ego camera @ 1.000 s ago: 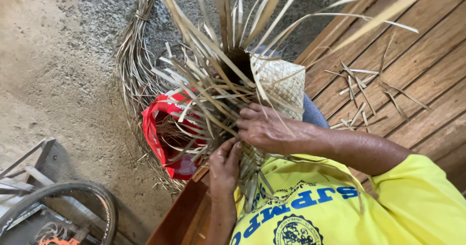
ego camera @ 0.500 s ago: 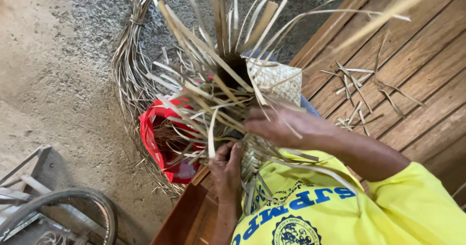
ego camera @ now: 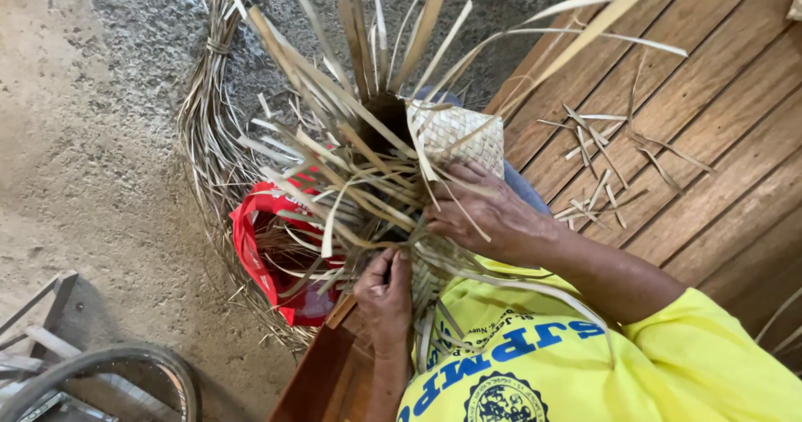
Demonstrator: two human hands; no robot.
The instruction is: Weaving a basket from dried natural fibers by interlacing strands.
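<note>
Our right hand [ego camera: 480, 213] lies curled over the half-woven palm-leaf basket [ego camera: 455, 134], its fingers closed on a few of the loose strips [ego camera: 351, 163] that fan outward from the weave. Our left hand [ego camera: 384, 292] comes up from below, near our chest, with thumb and fingers pinched tight on strips at the basket's lower edge — the two hands sit close together, almost touching. The basket rests in our lap, just above the yellow shirt [ego camera: 535, 363], its finished checkered patch turned toward the wooden floor [ego camera: 718, 138] on the right.

Going down in size from there: the rough concrete ground [ego camera: 92, 163] fills the left side, and on it lies a long bundle of dried leaves [ego camera: 209, 138], tied near its top and curving round a red bag [ego camera: 259, 255] that holds more leaf scraps. Short trimmings [ego camera: 601, 163] are scattered on the planks — well apart from our hands. A bicycle wheel [ego camera: 109, 372] shows at the bottom left corner.
</note>
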